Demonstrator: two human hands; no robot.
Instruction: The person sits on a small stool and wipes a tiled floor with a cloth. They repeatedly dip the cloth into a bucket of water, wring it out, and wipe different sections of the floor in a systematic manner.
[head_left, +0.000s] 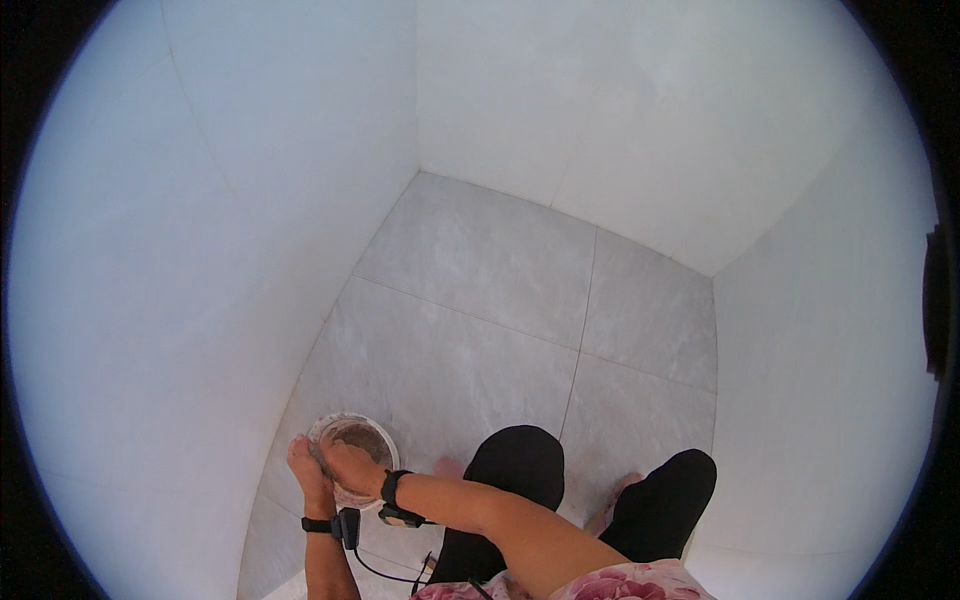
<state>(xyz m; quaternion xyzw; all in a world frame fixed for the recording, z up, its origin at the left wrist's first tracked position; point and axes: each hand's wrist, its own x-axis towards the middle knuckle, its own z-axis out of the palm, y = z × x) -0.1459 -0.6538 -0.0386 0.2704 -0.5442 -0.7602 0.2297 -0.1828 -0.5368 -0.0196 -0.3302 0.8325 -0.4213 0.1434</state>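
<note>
A round white bucket (395, 456) with brownish, murky contents stands on the grey tiled floor at the lower left. Both of my hands are at its left rim. My left hand (307, 466) is at the rim's outer side, and my right hand (349, 463) reaches over the opening from the right. Something dark and greyish, perhaps a wet cloth, lies between the two hands, with both sets of fingers against it. Each wrist wears a black strap with a small device and a cable.
Pale smooth walls (187, 300) enclose the floor of large grey tiles (465, 255) on the left, far and right sides. The left wall runs close beside the bucket. My knees in black trousers (517, 461) are at the lower middle and right.
</note>
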